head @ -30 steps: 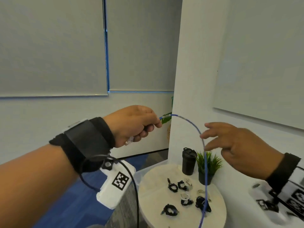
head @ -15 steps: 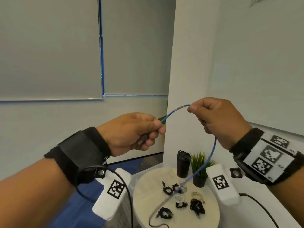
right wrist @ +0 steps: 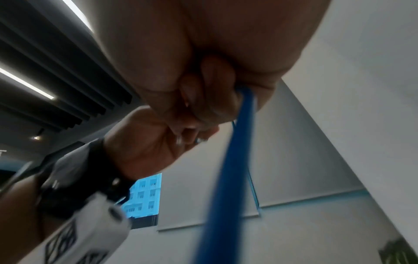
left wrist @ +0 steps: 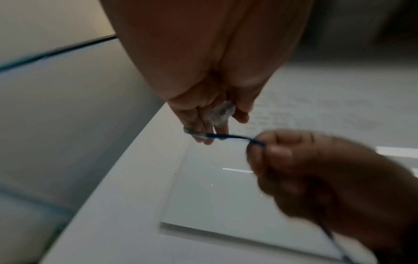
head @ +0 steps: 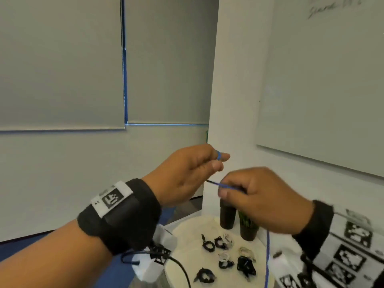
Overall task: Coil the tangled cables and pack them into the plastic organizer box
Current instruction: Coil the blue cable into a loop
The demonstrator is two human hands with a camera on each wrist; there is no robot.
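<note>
Head view: the left hand [head: 187, 173] holds the blue cable [head: 223, 185] up in front of the wall, with a turn of it looped round the forefinger; its grip is narrow, fingers curled on the cable. Half a second ago no loop sat on that finger. The right hand [head: 264, 201], which then pinched the cable higher and further out, now sits lower and just beside the left, its grip pinching the cable between thumb and fingers. Below, the cable hangs down past the round table [head: 187, 242], where small coiled cables [head: 207, 245], a dark cup [head: 227, 217] and a potted plant [head: 248, 227] stand.

Left wrist view: the left hand [left wrist: 210, 114] has the clear plug [left wrist: 221, 112] tucked among its fingers; a short taut stretch of cable [left wrist: 233, 137] runs to the right hand [left wrist: 316, 169].

Right wrist view: the right hand [right wrist: 210, 96] is curled round the cable [right wrist: 228, 169], which drops blurred toward the camera; the left hand [right wrist: 153, 141] is behind.
</note>
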